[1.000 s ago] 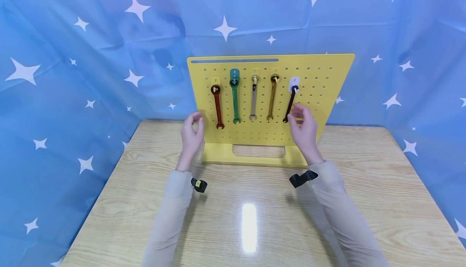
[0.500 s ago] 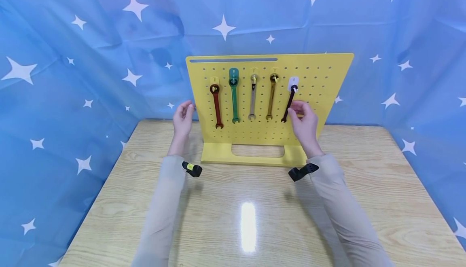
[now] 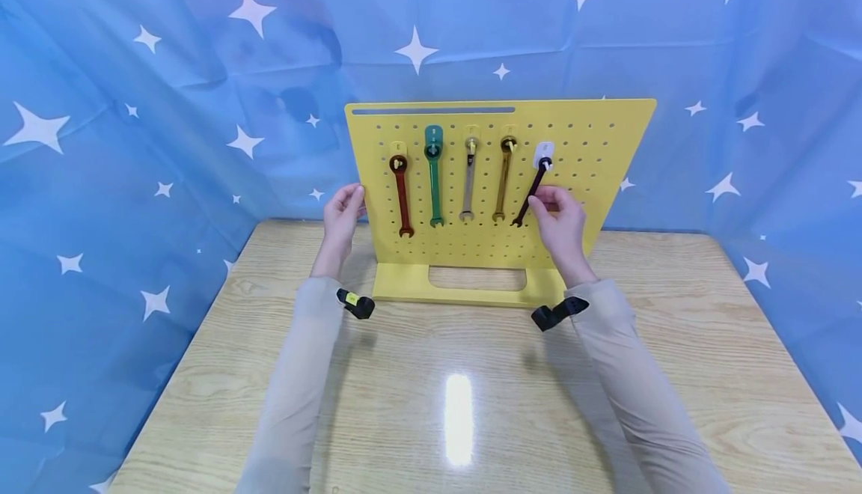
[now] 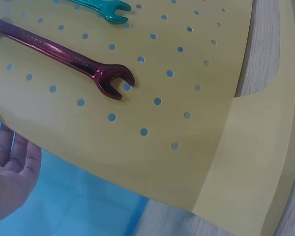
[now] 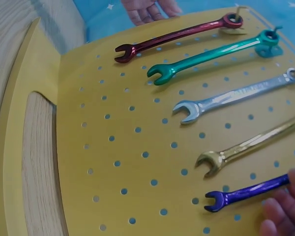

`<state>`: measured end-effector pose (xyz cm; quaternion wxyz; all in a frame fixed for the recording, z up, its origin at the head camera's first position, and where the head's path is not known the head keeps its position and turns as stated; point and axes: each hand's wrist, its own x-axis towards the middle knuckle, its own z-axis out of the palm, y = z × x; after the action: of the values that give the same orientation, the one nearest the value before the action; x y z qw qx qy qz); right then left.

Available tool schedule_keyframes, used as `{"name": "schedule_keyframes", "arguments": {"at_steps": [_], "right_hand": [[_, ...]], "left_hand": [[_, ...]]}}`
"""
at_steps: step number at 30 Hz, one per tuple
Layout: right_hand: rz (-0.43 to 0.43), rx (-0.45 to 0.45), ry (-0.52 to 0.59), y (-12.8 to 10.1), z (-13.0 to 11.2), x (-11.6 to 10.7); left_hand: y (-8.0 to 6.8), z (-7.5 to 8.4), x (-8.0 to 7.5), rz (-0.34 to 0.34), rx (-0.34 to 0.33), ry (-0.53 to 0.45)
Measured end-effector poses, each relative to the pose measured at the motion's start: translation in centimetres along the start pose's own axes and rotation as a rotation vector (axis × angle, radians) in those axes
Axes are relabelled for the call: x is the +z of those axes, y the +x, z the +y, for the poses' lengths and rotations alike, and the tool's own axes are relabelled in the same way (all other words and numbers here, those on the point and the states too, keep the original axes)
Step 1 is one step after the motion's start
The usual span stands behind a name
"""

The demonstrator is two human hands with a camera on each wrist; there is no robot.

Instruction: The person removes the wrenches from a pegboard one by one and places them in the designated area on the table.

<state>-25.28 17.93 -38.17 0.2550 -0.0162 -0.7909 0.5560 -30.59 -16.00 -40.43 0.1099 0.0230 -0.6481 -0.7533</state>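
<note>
A yellow pegboard [image 3: 471,247] stands on the table with several combination wrenches hung from its hooks. At its left edge, my left hand [image 3: 341,213] holds the board, the thumb at the edge and the fingers [image 4: 17,152] partly hidden behind it. My right hand [image 3: 563,221] pinches the handle of the purple wrench [image 5: 253,191], which is rightmost in the row. That wrench's ring end is still on its white hook [image 3: 543,151], and its open end tilts down to the left. The red wrench [image 3: 402,198] hangs nearest my left hand.
Between the red and purple wrenches hang a green wrench [image 3: 434,187], a silver wrench [image 3: 468,187] and a gold wrench [image 3: 502,187]. The board's base [image 3: 404,284] rests on a wooden table [image 3: 390,404]. A blue star-patterned cloth [image 3: 202,142] hangs behind.
My left hand has moved up and left, then in to the board's left edge. My right hand has closed on the purple wrench, whose lower end has swung left.
</note>
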Motion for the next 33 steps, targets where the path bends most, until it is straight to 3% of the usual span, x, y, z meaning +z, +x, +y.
{"name": "schedule_keyframes", "arguments": {"at_steps": [7, 19, 33], "right_hand": [[-0.010, 0.065, 0.036, 0.0, -0.3, 0.1], [-0.067, 0.058, 0.163, -0.5, -0.1, -0.3], [-0.072, 0.038, 0.295, -1.0, 0.0, -0.7]], "left_hand": [[0.2, 0.1, 0.2, 0.012, -0.019, -0.052], [0.2, 0.0, 0.4, 0.054, -0.027, -0.056], [0.2, 0.0, 0.3, 0.040, -0.035, -0.068]]}}
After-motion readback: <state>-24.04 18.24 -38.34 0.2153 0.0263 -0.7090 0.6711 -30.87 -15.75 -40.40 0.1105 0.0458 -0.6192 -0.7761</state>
